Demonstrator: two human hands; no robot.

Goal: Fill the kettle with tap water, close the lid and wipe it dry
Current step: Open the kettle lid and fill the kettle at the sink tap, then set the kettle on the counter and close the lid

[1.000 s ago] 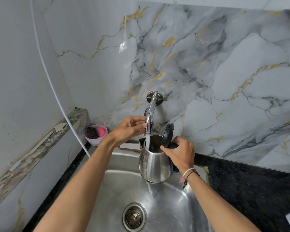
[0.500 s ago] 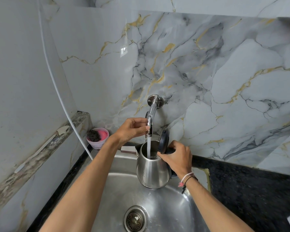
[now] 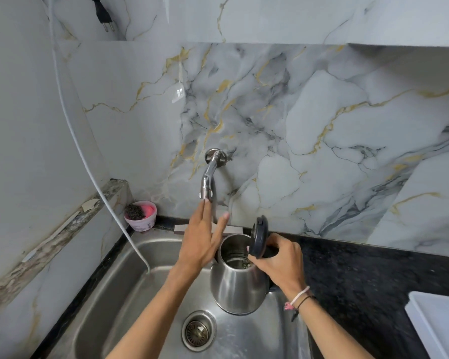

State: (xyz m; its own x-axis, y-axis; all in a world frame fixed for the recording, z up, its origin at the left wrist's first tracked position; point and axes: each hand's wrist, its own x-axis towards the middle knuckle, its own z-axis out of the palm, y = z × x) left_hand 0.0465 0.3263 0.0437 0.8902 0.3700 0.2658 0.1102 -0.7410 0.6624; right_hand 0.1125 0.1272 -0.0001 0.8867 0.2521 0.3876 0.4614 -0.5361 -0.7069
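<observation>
So the steel kettle is held over the sink, just right of centre in the frame and a bit above the drain. It's gripped by the right hand, which is wrapped around the handle side at the top, and the black lid is flipped up and stands open next to that hand. Some water can be seen down inside the kettle, though how full it is can't be told.

The left hand is stretched out flat with the fingers apart, nothing held in it, fingertips right up at the end of the tap in the middle of the frame. No stream is seen coming out of the spout.

A pink tub with a dark scrubber in it is parked in the corner at centre left, behind the sink. A white cord is draped down the left wall into the basin. The black worktop is on the right, with a white tray at the lower right edge. A black plug is hung at the upper left.
</observation>
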